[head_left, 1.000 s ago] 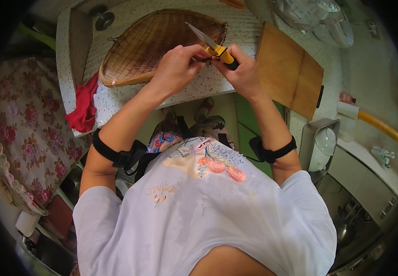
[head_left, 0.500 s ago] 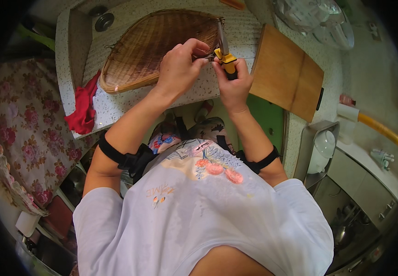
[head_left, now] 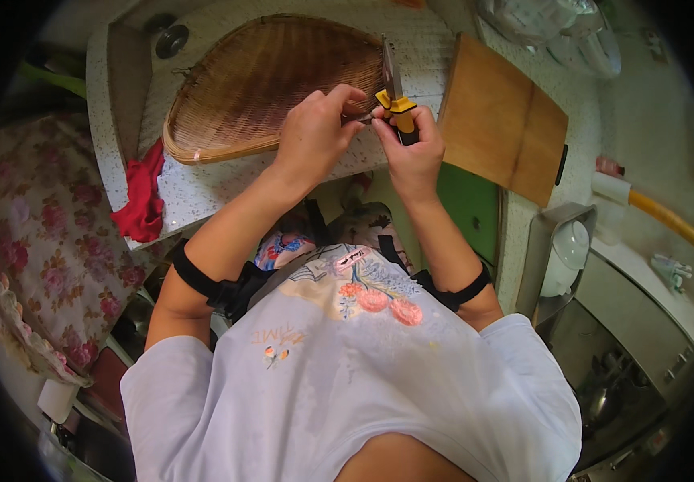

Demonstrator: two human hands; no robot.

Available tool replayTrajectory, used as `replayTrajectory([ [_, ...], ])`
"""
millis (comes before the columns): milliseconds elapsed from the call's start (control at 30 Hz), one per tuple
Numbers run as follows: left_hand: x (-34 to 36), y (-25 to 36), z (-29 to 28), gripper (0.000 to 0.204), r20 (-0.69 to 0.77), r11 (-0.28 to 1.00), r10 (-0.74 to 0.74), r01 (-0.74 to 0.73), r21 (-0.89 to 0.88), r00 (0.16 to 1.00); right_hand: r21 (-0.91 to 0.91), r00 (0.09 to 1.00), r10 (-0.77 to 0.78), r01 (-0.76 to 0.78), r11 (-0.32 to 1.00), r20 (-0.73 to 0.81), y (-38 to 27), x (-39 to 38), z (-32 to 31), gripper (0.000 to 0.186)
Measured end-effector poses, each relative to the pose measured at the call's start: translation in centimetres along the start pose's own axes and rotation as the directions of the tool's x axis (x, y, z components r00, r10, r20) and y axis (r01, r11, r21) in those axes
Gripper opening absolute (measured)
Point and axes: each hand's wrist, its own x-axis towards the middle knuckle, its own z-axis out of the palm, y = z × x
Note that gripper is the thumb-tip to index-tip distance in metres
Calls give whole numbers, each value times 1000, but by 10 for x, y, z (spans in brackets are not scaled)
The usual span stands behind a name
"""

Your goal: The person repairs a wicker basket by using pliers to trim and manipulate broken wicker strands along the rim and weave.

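In my right hand [head_left: 413, 157] is a pair of scissors [head_left: 397, 104] with yellow and black handles, the metal blades pointing away from me. My left hand [head_left: 313, 132] is closed in a pinch just left of the scissors. A small, thin, dark thing runs between the fingertips of both hands, too small to name. Behind my left hand, a shallow woven bamboo basket [head_left: 234, 88] rests on the speckled counter [head_left: 226, 181]. The blades stand beside the basket's right edge, and my left hand covers part of its near side.
A wooden board [head_left: 503, 120] lies to the right of my hands. A red cloth [head_left: 142, 197] hangs over the counter's left front edge. Clear plastic packaging [head_left: 559, 36] sits at the far right. A metal rack with a white bowl [head_left: 567, 249] stands lower right.
The view has shifted slightly. My left fingertips have drawn a little away from the scissors, and the scissors stand more upright. Both hands keep their hold.
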Motion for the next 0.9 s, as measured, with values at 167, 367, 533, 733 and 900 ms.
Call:
replayTrajectory([
  [167, -6, -4, 14, 34, -64, 985, 165, -161, 64, 984, -63, 998, 61, -62, 996, -12, 1, -4, -9, 20],
  [367, -27, -15, 30, 26, -155, 928, 346, -314, 200, 925, -48, 970, 243, -243, 969, -15, 7, -24, -13, 20],
  [533, -40, -22, 41, 23, -73, 919, 346, -322, 229, 936, -166, 992, 125, -127, 978, -25, 20, -45, -19, 22],
  [733, -48, -26, 36, 14, 56, 832, 388, -376, 407, 920, -192, 976, 217, -213, 958, 0, 33, -51, -27, 26],
  [900, -39, -30, 27, 31, 184, 865, 320, -366, 343, 929, -79, 979, 201, -199, 977, 24, 45, -55, -29, 26],
])
